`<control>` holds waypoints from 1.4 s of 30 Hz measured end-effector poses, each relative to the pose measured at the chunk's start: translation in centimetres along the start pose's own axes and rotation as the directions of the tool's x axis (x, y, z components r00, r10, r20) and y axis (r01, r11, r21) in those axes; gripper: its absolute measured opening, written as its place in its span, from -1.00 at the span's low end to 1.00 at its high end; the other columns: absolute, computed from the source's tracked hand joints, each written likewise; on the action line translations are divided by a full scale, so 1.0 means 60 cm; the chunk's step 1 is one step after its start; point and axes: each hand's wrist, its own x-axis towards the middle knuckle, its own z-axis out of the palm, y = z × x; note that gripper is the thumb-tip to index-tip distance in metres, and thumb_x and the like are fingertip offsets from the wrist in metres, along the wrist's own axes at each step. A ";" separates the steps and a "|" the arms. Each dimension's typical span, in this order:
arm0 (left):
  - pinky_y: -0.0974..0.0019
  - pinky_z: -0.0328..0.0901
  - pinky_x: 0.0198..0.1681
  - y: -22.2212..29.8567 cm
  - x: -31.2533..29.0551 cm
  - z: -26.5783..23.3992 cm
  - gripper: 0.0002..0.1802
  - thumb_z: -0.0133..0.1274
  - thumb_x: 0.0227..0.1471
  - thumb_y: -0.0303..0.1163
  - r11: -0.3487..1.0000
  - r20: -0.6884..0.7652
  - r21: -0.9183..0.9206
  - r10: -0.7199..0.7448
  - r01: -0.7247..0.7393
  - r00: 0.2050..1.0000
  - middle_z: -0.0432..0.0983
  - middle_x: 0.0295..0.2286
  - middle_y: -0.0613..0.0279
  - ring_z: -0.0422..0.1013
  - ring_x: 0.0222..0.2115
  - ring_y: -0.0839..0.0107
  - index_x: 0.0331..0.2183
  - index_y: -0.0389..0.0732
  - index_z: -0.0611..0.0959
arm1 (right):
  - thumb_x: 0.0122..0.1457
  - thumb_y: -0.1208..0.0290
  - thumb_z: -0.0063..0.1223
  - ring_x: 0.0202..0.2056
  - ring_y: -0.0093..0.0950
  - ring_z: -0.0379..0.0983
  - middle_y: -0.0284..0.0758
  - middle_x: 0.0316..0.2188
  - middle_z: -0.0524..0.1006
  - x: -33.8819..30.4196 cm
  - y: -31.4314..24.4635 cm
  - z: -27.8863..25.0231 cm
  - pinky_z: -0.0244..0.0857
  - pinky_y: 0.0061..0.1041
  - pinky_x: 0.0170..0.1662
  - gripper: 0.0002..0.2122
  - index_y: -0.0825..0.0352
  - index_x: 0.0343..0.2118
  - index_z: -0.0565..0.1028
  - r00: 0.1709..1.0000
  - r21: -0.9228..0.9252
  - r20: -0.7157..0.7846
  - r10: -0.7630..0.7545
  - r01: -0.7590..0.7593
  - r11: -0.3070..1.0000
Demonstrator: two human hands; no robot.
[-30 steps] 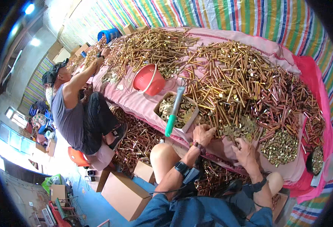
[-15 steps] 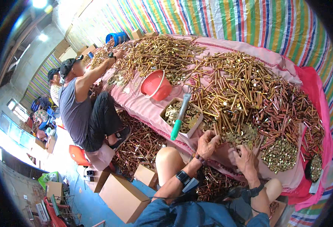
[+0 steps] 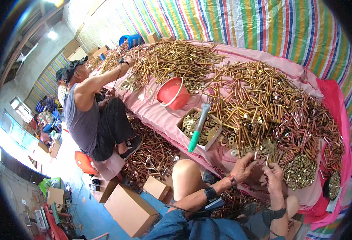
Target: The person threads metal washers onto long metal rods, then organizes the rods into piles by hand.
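Observation:
My left hand is closed in a pinch, with the pale end of a slim metal bolt standing up at its fingertips. Beside it, my right hand grips another thin, shiny bolt that points upward. Both hands hover over the near edge of the pink cloth. Loose flat washers lie just beyond the fingers. To the right of my right hand spreads a heap of small nuts. A large mound of brassy and reddish bolts rises behind the washers.
Left of the mound sit a washer-filled box, a green-handled tool across it, and a red bucket. A co-worker sits at far left, reaching toward another bolt pile. Cardboard boxes stand on the floor beside me.
My hands have drawn back from the washers toward me and closer together, and bolts now stick up from the fingers of both. The view has shifted slightly.

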 end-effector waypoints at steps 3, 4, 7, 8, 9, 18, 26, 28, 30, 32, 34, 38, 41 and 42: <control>0.27 0.36 -0.33 -0.009 0.012 0.023 -0.74 0.04 0.22 -0.46 0.982 -0.011 0.090 0.165 -0.164 0.986 0.52 -0.38 0.20 0.43 -0.42 0.35 -0.04 -0.23 0.51 | 0.19 0.51 0.10 -0.36 -0.61 0.46 -0.25 -0.24 0.57 -0.010 -0.010 0.003 0.34 -0.64 -0.34 -0.69 0.46 -0.02 0.42 0.997 0.141 -0.027 -0.070 0.073 0.987; 0.23 0.37 -0.32 -0.013 0.013 0.027 -0.77 0.04 0.21 -0.49 0.958 -0.003 0.155 0.245 -0.241 0.970 0.53 -0.38 0.11 0.45 -0.41 0.26 -0.07 -0.24 0.52 | 0.19 0.52 0.08 -0.27 -0.57 0.46 -0.22 -0.19 0.56 -0.005 0.001 -0.006 0.36 -0.60 -0.18 -0.50 0.48 0.19 0.25 0.993 0.088 -0.015 -0.118 0.119 0.989; 0.23 0.36 -0.32 -0.014 0.008 0.029 -0.81 0.02 0.18 -0.53 0.981 0.095 0.126 0.138 -0.149 0.986 0.50 -0.42 -0.02 0.46 -0.42 0.12 -0.13 -0.25 0.52 | 0.17 0.54 0.08 -0.21 -0.54 0.46 -0.19 -0.11 0.54 -0.007 0.001 0.003 0.35 -0.54 -0.06 -0.34 0.49 0.30 0.07 0.979 0.169 -0.057 -0.196 0.203 0.964; 0.21 0.35 -0.33 -0.022 0.008 0.033 -0.82 0.01 0.17 -0.54 0.971 0.060 0.131 0.193 -0.200 0.979 0.48 -0.44 -0.07 0.45 -0.44 0.08 -0.15 -0.25 0.52 | 0.16 0.57 0.07 -0.22 -0.51 0.49 -0.15 -0.05 0.51 -0.004 0.011 -0.008 0.39 -0.56 -0.12 -0.25 0.40 0.37 -0.07 0.989 0.119 -0.033 -0.147 0.150 0.982; 0.21 0.35 -0.33 -0.029 0.007 0.033 -0.82 0.01 0.17 -0.54 0.971 0.058 0.134 0.193 -0.199 0.979 0.48 -0.44 -0.07 0.45 -0.44 0.08 -0.15 -0.25 0.52 | 0.16 0.57 0.07 -0.22 -0.51 0.49 -0.15 -0.05 0.51 -0.006 0.004 -0.003 0.39 -0.56 -0.12 -0.25 0.40 0.37 -0.07 0.989 0.120 -0.029 -0.148 0.150 0.981; 0.15 0.34 -0.36 -0.041 0.004 0.036 -0.78 0.00 0.17 -0.52 0.992 0.100 0.103 0.065 -0.075 0.993 0.49 -0.41 -0.07 0.48 -0.40 -0.05 -0.11 -0.21 0.52 | 0.14 0.60 0.02 -0.26 -0.54 0.49 -0.22 -0.14 0.54 -0.012 -0.009 0.009 0.48 -0.62 -0.32 -0.24 0.31 0.38 -0.08 0.995 -0.002 -0.068 -0.075 0.075 0.997; 0.10 0.33 -0.46 -0.015 -0.004 0.039 -0.83 0.00 0.20 -0.49 0.975 0.042 0.126 0.178 -0.182 0.983 0.49 -0.50 -0.12 0.48 -0.47 -0.16 -0.14 -0.18 0.49 | 0.16 0.54 0.05 -0.31 -0.51 0.50 -0.20 -0.20 0.53 -0.014 0.012 0.009 0.49 -0.57 -0.35 -0.29 0.31 0.35 -0.01 0.978 -0.049 -0.096 -0.183 0.179 0.983; 0.11 0.34 -0.44 -0.022 -0.007 0.037 -0.79 0.01 0.18 -0.50 0.975 0.056 0.142 0.163 -0.169 0.985 0.50 -0.47 -0.11 0.49 -0.45 -0.14 -0.12 -0.18 0.49 | 0.16 0.53 0.05 -0.35 -0.52 0.49 -0.21 -0.21 0.53 -0.027 -0.019 0.022 0.48 -0.58 -0.38 -0.29 0.30 0.35 -0.01 0.987 -0.048 -0.106 -0.119 0.115 0.992; 0.12 0.35 -0.41 -0.031 -0.008 0.040 -0.76 0.02 0.17 -0.52 0.977 0.086 0.147 0.146 -0.158 0.986 0.51 -0.44 -0.11 0.50 -0.43 -0.12 -0.09 -0.17 0.50 | 0.17 0.53 0.05 -0.38 -0.53 0.49 -0.22 -0.22 0.53 -0.029 -0.029 0.021 0.47 -0.59 -0.40 -0.29 0.29 0.35 -0.01 0.989 -0.049 -0.136 -0.052 0.046 0.998; 0.15 0.38 -0.34 -0.039 -0.009 0.051 -0.68 0.03 0.15 -0.56 0.958 0.053 0.138 0.247 -0.252 0.968 0.52 -0.37 -0.10 0.51 -0.35 -0.08 -0.03 -0.17 0.50 | 0.17 0.51 0.06 -0.43 -0.55 0.47 -0.25 -0.24 0.53 -0.031 -0.014 0.009 0.43 -0.61 -0.45 -0.29 0.27 0.35 0.00 0.985 -0.065 -0.165 -0.050 0.039 0.997; 0.13 0.38 -0.28 -0.046 -0.002 0.046 -0.69 0.06 0.12 -0.56 0.957 0.067 0.176 0.223 -0.231 0.973 0.50 -0.32 -0.10 0.48 -0.29 -0.05 -0.06 -0.18 0.54 | 0.18 0.49 0.06 -0.40 -0.55 0.48 -0.26 -0.25 0.53 -0.020 -0.014 0.017 0.42 -0.62 -0.42 -0.30 0.26 0.36 0.01 0.982 0.052 -0.181 -0.058 0.068 0.996; 0.16 0.35 -0.40 -0.032 0.007 0.026 -0.84 0.08 0.11 -0.50 0.935 -0.003 0.260 0.250 -0.241 0.968 0.46 -0.50 -0.02 0.47 -0.48 0.05 -0.21 -0.18 0.56 | 0.24 0.50 0.10 -0.25 -0.55 0.50 -0.23 -0.12 0.54 0.001 -0.045 0.030 0.41 -0.60 -0.27 -0.32 0.32 0.35 0.01 0.969 0.135 -0.168 -0.183 0.207 0.969; 0.20 0.31 -0.49 -0.013 0.010 0.021 -0.78 0.03 0.10 -0.55 0.928 0.000 0.282 0.255 -0.245 0.967 0.42 -0.56 0.03 0.46 -0.57 0.08 -0.17 -0.18 0.55 | 0.25 0.52 0.11 -0.28 -0.57 0.51 -0.21 -0.16 0.57 0.009 -0.085 0.029 0.42 -0.60 -0.29 -0.32 0.33 0.35 -0.02 0.953 0.129 -0.159 -0.260 0.281 0.951; 0.20 0.32 -0.49 -0.006 0.011 0.024 -0.78 0.03 0.10 -0.55 0.936 0.012 0.261 0.240 -0.235 0.971 0.44 -0.55 0.01 0.47 -0.56 0.07 -0.16 -0.18 0.54 | 0.25 0.53 0.10 -0.28 -0.57 0.51 -0.20 -0.16 0.57 0.011 -0.091 0.025 0.44 -0.59 -0.27 -0.32 0.33 0.36 -0.02 0.949 0.118 -0.153 -0.277 0.296 0.948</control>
